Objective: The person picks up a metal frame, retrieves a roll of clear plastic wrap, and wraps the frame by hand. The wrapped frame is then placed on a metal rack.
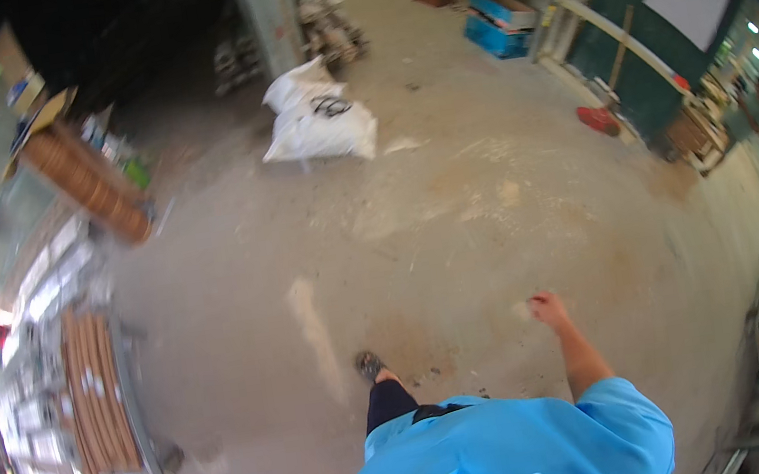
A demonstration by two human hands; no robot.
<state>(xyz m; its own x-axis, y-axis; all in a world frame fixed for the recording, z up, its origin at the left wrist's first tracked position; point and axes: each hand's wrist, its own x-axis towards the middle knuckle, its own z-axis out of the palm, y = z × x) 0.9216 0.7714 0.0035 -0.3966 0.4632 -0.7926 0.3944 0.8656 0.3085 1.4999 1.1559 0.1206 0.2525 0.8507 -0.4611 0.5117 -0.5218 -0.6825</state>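
Observation:
My right hand [548, 308] hangs forward of my body, low over the bare concrete floor [459, 255]. Its fingers look loosely curled and closed, and nothing shows in them, though the hand is small and slightly blurred. It touches nothing around it. My left hand is out of sight; the blue shirt [502, 441] covers that side, with only a tiny patch of skin by its left edge. One sandalled foot [370, 365] is set forward on the floor.
White sacks [322, 129] lie ahead beside a pillar [268, 21]. At left stand stacked brown boards [98, 394] on a rack and a tall brown stack [85, 185]. Blue crates [498, 28], a red object [598, 120] and a dark green panel [625, 22] line the right.

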